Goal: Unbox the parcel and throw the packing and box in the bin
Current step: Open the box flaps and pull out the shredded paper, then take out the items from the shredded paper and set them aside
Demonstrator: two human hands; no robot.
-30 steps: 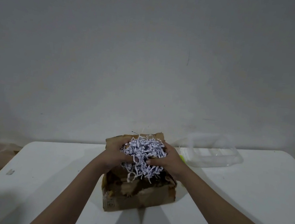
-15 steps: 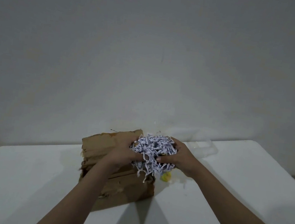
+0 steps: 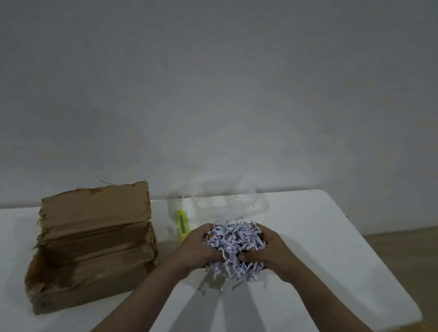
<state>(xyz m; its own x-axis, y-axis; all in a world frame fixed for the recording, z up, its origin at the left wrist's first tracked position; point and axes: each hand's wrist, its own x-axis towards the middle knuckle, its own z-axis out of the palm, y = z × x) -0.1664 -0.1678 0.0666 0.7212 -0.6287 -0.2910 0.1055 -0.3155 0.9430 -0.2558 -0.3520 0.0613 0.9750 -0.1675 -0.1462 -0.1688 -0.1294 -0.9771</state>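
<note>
Both hands, left hand (image 3: pixel 193 248) and right hand (image 3: pixel 270 252), are cupping a wad of white shredded-paper packing (image 3: pixel 233 243) above the white counter (image 3: pixel 314 232), fingers clamped round it, right of the torn brown cardboard box (image 3: pixel 92 241); squeezing tight should be stopping dangling strands shedding before the bin, which isn't in view.

No readable text anywhere. Cardboard box (image 3: pixel 91 249) faces bare; yellow-green item (image 3: pixel 182 224) has a grey label patch, too blurred to read.
</note>
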